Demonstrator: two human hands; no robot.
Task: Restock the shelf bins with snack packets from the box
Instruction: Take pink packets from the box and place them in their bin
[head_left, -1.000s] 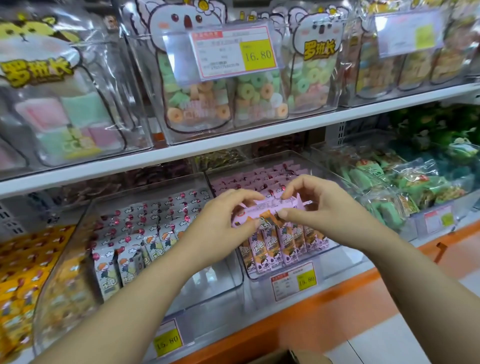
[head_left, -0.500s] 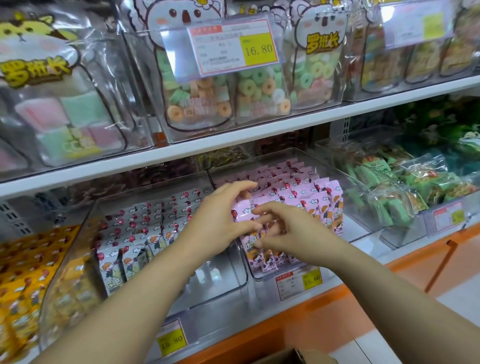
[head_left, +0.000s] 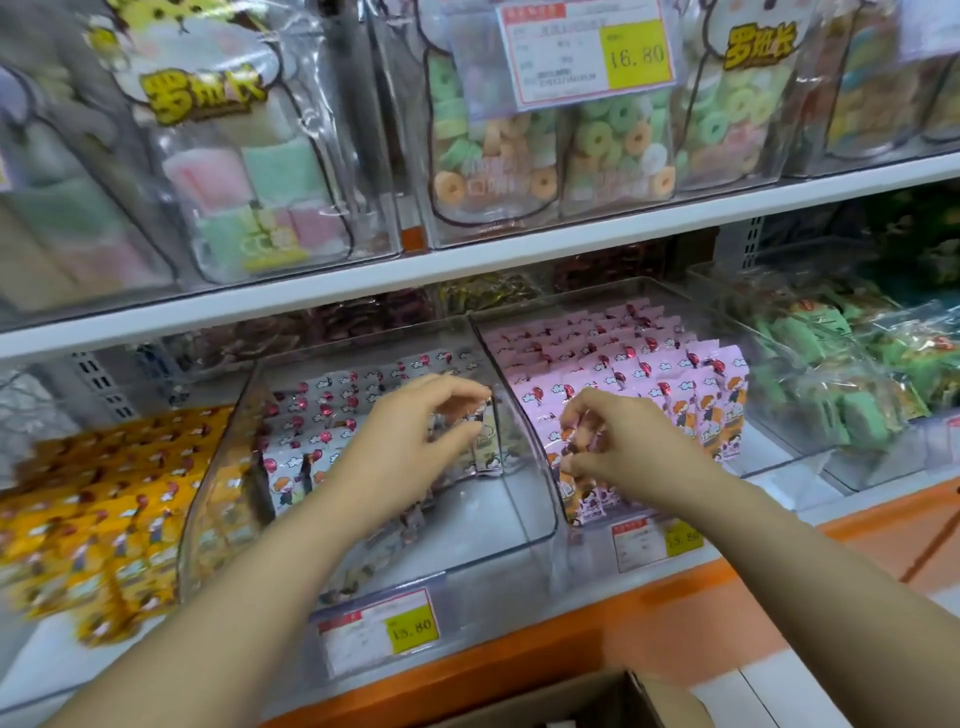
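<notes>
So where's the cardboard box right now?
In the head view the cardboard box sits at the very bottom, a little right of the middle, just below the orange shelf edge.

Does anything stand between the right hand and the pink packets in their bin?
Nothing visible does. The right hand grips the front pink packets through the open top of their clear bin. The left hand is over the neighbouring bin, off that path.

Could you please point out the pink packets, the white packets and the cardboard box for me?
pink packets (head_left: 597, 358), head view, top edges of the rows.
white packets (head_left: 332, 415), head view, tops of the rows.
cardboard box (head_left: 670, 704), head view, right flap.
</notes>
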